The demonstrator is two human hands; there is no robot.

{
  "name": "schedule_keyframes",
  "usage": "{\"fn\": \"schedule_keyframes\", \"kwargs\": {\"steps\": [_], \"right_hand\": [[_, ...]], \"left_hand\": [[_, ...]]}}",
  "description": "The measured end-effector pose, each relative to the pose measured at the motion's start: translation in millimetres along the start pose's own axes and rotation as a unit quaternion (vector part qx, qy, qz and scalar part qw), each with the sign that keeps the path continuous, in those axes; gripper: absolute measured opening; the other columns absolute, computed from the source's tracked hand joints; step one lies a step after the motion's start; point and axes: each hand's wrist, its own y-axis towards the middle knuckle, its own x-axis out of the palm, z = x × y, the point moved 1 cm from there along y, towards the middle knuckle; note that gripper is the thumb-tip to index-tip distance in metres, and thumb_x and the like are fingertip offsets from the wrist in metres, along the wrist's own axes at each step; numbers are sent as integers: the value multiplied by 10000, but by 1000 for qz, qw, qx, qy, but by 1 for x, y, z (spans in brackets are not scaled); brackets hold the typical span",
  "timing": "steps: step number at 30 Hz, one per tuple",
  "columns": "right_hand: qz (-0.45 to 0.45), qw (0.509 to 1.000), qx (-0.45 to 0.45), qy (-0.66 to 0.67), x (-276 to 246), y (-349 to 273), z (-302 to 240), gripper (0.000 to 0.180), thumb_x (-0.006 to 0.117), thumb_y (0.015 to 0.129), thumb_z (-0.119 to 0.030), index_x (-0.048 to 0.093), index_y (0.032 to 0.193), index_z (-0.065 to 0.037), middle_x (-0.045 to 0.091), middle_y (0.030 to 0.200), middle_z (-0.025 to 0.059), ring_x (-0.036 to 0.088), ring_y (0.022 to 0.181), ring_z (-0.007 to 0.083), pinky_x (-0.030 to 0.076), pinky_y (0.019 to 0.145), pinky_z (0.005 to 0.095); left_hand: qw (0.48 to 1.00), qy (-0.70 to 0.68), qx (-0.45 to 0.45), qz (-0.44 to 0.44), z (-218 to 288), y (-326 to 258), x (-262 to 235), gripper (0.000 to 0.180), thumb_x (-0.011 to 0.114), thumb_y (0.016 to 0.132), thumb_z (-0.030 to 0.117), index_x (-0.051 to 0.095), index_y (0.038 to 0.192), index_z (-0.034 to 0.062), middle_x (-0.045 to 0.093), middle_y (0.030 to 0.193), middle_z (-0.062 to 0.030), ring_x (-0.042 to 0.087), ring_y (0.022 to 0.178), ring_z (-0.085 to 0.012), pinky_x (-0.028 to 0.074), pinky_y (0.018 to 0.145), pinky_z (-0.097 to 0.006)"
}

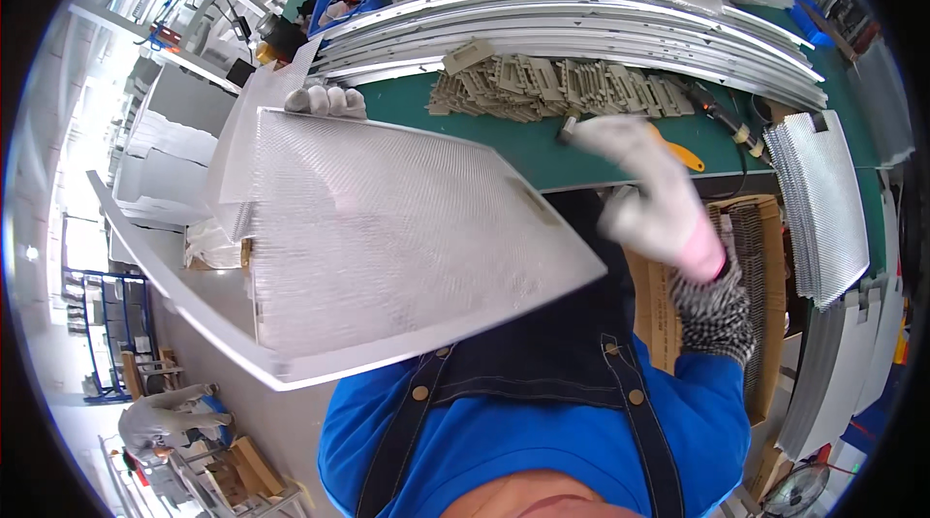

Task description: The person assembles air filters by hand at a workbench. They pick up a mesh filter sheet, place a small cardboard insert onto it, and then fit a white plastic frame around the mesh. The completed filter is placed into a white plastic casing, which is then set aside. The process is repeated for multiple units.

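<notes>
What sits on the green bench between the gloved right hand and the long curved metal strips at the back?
In the head view, a heap of flat tan slotted pieces lies on the green bench between the right hand and the curved metal strips.

Mesh filter panel [387, 237]: rectangular, silver metal frame, fine aluminium mesh face; tilted, held off green bench, far corner gripped by gloved fingers.
</notes>
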Motion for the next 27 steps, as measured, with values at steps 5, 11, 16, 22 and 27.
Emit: {"fn": "schedule_keyframes", "kwargs": {"steps": [5, 11, 16, 22, 27], "right_hand": [[18, 984, -164, -64, 84, 25, -83, 402, 659, 845, -225, 635, 1216, -71, 665, 1100, 95, 674, 981, 239, 538, 817, 369], [94, 981, -151, -84, 89, 22, -93, 340, 640, 803, -202, 704, 1116, -87, 701, 1083, 65, 689, 934, 184, 543, 741, 304], [78, 978, -156, -115, 91, 17, -99, 316, 658, 792, -216, 719, 1075, -91, 713, 1041, 81, 692, 899, 181, 537, 716, 286], [82, 975, -174, -115, 75, 16, -103, 271, 660, 811, -240, 720, 1040, -108, 714, 1027, 106, 689, 863, 189, 523, 657, 279], [-30, 986, -166, 8, 64, 34, -68, 282, 647, 849, -237, 678, 1062, -54, 701, 986, 129, 701, 850, 239, 551, 658, 334]], "left_hand": [[979, 148, 17, 137, -6, -5, 16, 449, 398, 1093, 357, 568, 1414, 94, 660, 1224, -157, 608, 1226, -260, 462, 1127, -508], [846, 214, -137, 469, -1, -50, 27, 572, 418, 1055, 494, 497, 1478, 118, 571, 1389, -208, 492, 1383, -328, 443, 1155, -530], [872, 88, -345, 336, 27, -65, 41, 680, 369, 1023, 593, 452, 1507, 122, 545, 1420, -219, 471, 1400, -370, 429, 1170, -520], [942, 130, -284, 124, 25, -42, 68, 638, 466, 1061, 464, 432, 1508, 10, 542, 1423, -211, 562, 1277, -291, 477, 1098, -445], [885, 328, -53, 327, 4, -36, 66, 573, 509, 1070, 390, 456, 1470, -17, 567, 1381, -158, 555, 1248, -235, 447, 1077, -402]]}}
